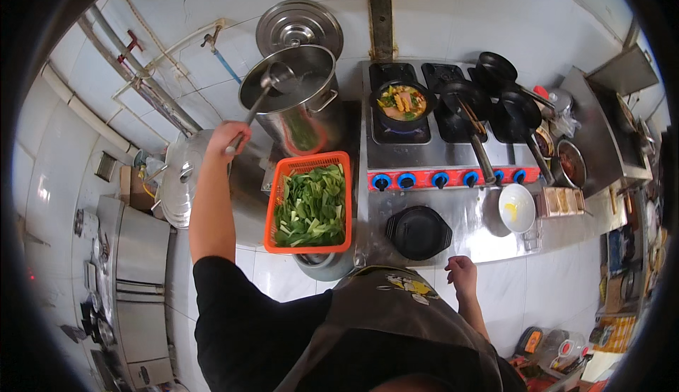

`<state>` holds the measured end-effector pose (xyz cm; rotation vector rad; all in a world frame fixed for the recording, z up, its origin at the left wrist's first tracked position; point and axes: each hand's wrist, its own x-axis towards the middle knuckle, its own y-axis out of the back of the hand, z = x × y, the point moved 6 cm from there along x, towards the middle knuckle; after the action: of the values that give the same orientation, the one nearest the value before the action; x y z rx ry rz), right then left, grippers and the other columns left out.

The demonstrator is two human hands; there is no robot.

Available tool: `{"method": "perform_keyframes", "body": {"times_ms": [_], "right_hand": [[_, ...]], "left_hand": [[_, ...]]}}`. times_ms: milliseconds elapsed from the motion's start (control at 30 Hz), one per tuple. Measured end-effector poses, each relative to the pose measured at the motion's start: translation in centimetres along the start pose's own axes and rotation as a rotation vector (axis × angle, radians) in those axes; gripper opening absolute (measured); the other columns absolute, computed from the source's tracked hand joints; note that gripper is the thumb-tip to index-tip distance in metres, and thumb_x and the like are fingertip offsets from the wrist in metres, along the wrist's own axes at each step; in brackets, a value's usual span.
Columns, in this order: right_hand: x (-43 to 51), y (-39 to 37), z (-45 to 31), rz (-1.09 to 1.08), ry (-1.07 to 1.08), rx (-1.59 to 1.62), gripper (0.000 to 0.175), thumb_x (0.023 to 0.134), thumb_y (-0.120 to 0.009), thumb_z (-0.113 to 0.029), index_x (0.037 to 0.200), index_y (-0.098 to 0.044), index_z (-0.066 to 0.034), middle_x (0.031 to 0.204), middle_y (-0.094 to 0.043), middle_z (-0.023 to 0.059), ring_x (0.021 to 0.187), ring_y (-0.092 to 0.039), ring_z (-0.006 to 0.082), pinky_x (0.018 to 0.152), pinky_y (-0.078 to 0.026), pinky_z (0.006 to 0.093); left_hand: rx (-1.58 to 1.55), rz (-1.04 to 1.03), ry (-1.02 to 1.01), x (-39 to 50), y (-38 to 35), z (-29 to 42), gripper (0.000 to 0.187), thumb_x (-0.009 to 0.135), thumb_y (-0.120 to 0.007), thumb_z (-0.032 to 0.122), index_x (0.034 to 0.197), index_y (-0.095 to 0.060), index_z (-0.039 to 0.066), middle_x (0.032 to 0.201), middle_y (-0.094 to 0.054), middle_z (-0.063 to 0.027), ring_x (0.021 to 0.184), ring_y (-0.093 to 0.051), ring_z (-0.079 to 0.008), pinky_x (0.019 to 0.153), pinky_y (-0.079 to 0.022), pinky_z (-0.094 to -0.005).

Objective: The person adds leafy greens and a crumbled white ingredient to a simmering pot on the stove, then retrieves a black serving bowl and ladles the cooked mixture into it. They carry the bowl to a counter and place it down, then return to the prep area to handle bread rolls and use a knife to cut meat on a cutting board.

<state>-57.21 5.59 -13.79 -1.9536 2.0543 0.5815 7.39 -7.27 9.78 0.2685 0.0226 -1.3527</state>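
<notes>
My left hand [229, 136] grips the handle of a metal ladle [282, 76], whose bowl is over the mouth of a tall steel stockpot [313, 119]. Inside the pot, the liquid is hard to make out. Just in front of it, an orange plastic basket [346, 206] holds chopped leafy greens [312, 206]. My right hand [462, 272] hangs by the counter's front edge with its fingers curled and nothing visible in them. Closest to it on the steel counter [472, 217] lies a black octagonal tray [419, 232]. A black pot [401, 122] of soup with greens and sliced meat sits over a blue flame.
Several black pans [512, 116] occupy the gas stove [456, 158], with chopsticks [471, 116] on one. A white bowl [516, 209] with yellow residue stands beside a seasoning box [561, 202]. A steel lid [300, 27] leans behind the stockpot; a large lidded pot [183, 196] stands left.
</notes>
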Motion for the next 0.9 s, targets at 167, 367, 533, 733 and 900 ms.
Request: {"method": "perform_keyframes", "body": {"times_ms": [167, 367, 533, 733, 900], "right_hand": [[0.0, 1.0, 1.1, 0.06, -0.019, -0.263, 0.03, 0.091, -0.067, -0.025, 0.074, -0.059, -0.0008, 0.058, -0.058, 0.005, 0.046, -0.05, 0.0107, 0.044, -0.041, 0.0273], [1.2, 0.4, 1.4, 0.019, -0.039, -0.085, 0.048, 0.099, -0.052, -0.041, 0.073, -0.06, -0.0013, 0.055, -0.051, 0.0021, 0.047, -0.047, 0.0117, 0.046, -0.038, 0.0286], [1.4, -0.8, 0.5, -0.054, 0.085, 0.168, 0.027, 0.07, -0.033, 0.011, 0.074, -0.056, -0.0024, 0.061, -0.052, 0.0032, 0.059, -0.05, 0.0118, 0.049, -0.037, 0.0265], [1.6, -0.2, 1.1, -0.057, 0.195, -0.029, 0.023, 0.065, -0.033, 0.013, 0.065, -0.049, -0.0034, 0.061, -0.048, 0.0007, 0.06, -0.044, 0.0106, 0.054, -0.035, 0.0245], [1.8, 0.3, 2.0, -0.098, 0.217, -0.029, 0.022, 0.064, -0.034, 0.012, 0.065, -0.049, -0.0033, 0.061, -0.047, 0.0006, 0.06, -0.042, 0.0105, 0.054, -0.034, 0.0249]], "left_hand": [[-0.446, 0.069, 0.134, -4.2, 0.5, -0.2, 0.023, 0.083, -0.054, 0.008, 0.102, -0.056, -0.004, 0.065, -0.051, -0.0058, 0.04, -0.042, -0.0126, 0.033, -0.032, -0.0255], [-0.745, -0.192, 0.056, -10.0, -3.4, 3.5, 0.051, 0.084, -0.051, 0.005, 0.132, -0.044, -0.009, 0.072, -0.049, -0.0075, 0.039, -0.039, -0.0131, 0.033, -0.033, -0.025], [-0.841, -0.334, 0.035, -13.0, -9.1, 5.4, 0.061, 0.083, -0.05, 0.003, 0.14, -0.034, -0.012, 0.074, -0.049, -0.0093, 0.04, -0.038, -0.0117, 0.033, -0.033, -0.0242], [-0.915, -0.392, 0.143, -14.3, -14.9, 5.7, 0.061, 0.08, -0.05, -0.004, 0.138, -0.034, -0.016, 0.07, -0.049, -0.0116, 0.038, -0.035, -0.0098, 0.033, -0.033, -0.022], [-0.696, -0.369, 0.129, -15.0, -17.0, 5.7, 0.066, 0.077, -0.051, -0.002, 0.138, -0.032, -0.017, 0.069, -0.048, -0.0117, 0.039, -0.037, -0.0121, 0.033, -0.033, -0.0234]]}}
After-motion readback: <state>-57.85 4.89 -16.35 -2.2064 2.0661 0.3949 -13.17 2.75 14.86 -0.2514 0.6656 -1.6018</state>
